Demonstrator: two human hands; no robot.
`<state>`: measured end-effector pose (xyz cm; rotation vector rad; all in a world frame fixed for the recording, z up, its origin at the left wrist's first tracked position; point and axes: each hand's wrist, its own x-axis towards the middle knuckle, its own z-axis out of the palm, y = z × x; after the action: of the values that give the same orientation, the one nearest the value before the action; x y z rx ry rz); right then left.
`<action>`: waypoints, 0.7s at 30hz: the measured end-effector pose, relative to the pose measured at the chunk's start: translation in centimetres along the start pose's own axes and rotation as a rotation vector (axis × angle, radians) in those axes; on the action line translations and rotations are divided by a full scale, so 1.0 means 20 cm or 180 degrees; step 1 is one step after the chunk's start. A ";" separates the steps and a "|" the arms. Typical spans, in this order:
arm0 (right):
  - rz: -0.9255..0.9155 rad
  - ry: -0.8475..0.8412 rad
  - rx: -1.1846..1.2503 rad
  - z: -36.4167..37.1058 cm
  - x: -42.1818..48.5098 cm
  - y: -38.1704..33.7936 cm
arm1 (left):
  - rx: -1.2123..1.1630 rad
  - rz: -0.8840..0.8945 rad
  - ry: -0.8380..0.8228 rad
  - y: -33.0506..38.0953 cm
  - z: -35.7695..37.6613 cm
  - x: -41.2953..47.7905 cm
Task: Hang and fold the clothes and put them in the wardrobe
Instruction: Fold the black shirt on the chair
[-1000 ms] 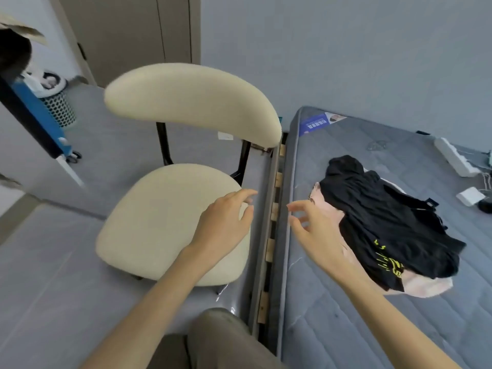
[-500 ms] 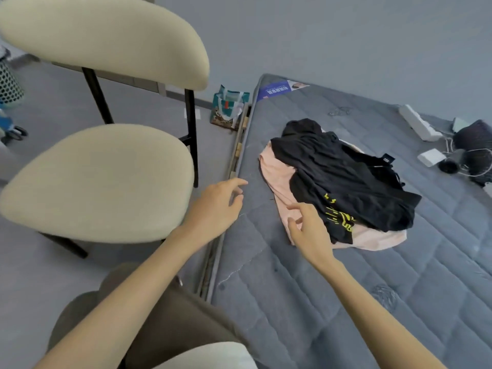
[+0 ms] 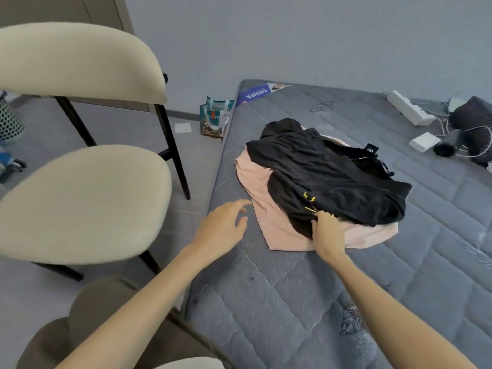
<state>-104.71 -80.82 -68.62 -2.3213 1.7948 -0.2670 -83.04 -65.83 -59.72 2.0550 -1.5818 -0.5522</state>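
Observation:
A crumpled black garment [image 3: 327,174] with yellow print lies on top of a pink garment [image 3: 261,187] on the grey mattress [image 3: 279,288]. My right hand [image 3: 326,233] pinches the near edge of the black garment, fingers curled into the cloth. My left hand [image 3: 223,227] hovers with fingers spread and relaxed over the mattress's left edge, just left of the pink garment and apart from it. The wardrobe's doors [image 3: 53,9] show only partly at the top left.
A cream chair [image 3: 80,198] stands close on the left, beside the mattress. A small bag [image 3: 214,119] sits on the floor by the wall. A power strip [image 3: 408,111], a white adapter [image 3: 424,141], cables and a dark hairdryer [image 3: 450,146] lie at the mattress's far right.
My view has swung right, from the chair toward the mattress. My right hand reached forward and took hold of the black garment's edge. My left hand moved over the mattress edge.

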 end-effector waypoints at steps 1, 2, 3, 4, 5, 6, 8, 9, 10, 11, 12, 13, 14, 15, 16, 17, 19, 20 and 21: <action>0.0036 0.0054 0.0336 -0.04 0.01 -0.02 | -0.0001 0.0003 0.0005 0.00 0.01 0.00; -0.0007 0.0132 0.0690 -0.07 0.01 -0.05 | -0.0006 0.0013 0.0008 -0.01 0.01 0.01; -0.0154 0.0213 0.1009 -0.12 0.00 -0.08 | -0.0011 0.0031 0.0013 -0.01 0.01 0.01; -0.0372 0.0280 0.1273 -0.16 -0.03 -0.13 | -0.0022 0.0056 0.0024 -0.02 0.01 0.02; -0.0604 0.0314 0.1505 -0.20 -0.06 -0.18 | -0.0047 0.0084 0.0037 -0.03 0.01 0.02; -0.0788 0.0314 0.1756 -0.24 -0.09 -0.23 | -0.0099 0.0107 0.0054 -0.04 0.02 0.02; -0.0942 0.0186 0.2315 -0.29 -0.17 -0.32 | -0.0234 0.0110 0.0093 -0.08 0.02 0.02; -0.0985 0.0041 0.2523 -0.30 -0.21 -0.35 | -0.0278 0.0096 0.0118 -0.10 0.03 0.01; -0.1030 -0.0154 0.2641 -0.31 -0.23 -0.37 | -0.0294 0.0077 0.0136 -0.13 0.04 0.01; -0.1077 -0.0407 0.2675 -0.30 -0.25 -0.38 | -0.0287 0.0050 0.0142 -0.15 0.05 0.01; -0.1085 -0.0701 0.2681 -0.29 -0.26 -0.39 | -0.0271 0.0011 0.0129 -0.17 0.06 0.01; -0.1011 -0.0956 0.2683 -0.27 -0.27 -0.37 | -0.0279 -0.0045 0.0077 -0.18 0.08 0.02; -0.0900 -0.1088 0.2673 -0.26 -0.26 -0.35 | -0.0329 -0.0100 0.0008 -0.18 0.11 0.02; -0.0792 -0.1055 0.2606 -0.25 -0.25 -0.31 | -0.0412 -0.0132 -0.0084 -0.18 0.13 0.02; -0.0729 -0.0872 0.2441 -0.24 -0.22 -0.27 | -0.0473 -0.0121 -0.0181 -0.18 0.16 0.03; -0.0724 -0.0639 0.2148 -0.22 -0.19 -0.20 | -0.0472 -0.0066 -0.0278 -0.16 0.19 0.04; -0.0768 -0.0357 0.1157 -0.18 -0.12 -0.05 | -0.0262 0.0055 -0.0504 -0.13 0.27 0.06; -0.0705 -0.0368 0.0585 -0.17 -0.09 0.04 | -0.0051 0.0092 -0.0636 -0.11 0.32 0.07; -0.0577 -0.0470 0.0100 -0.15 -0.07 0.12 | 0.0225 0.0128 -0.0757 -0.08 0.36 0.08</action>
<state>-108.08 -80.23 -66.35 -2.4153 1.5049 -0.1445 -85.60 -68.03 -66.58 2.0660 -1.7966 -0.7597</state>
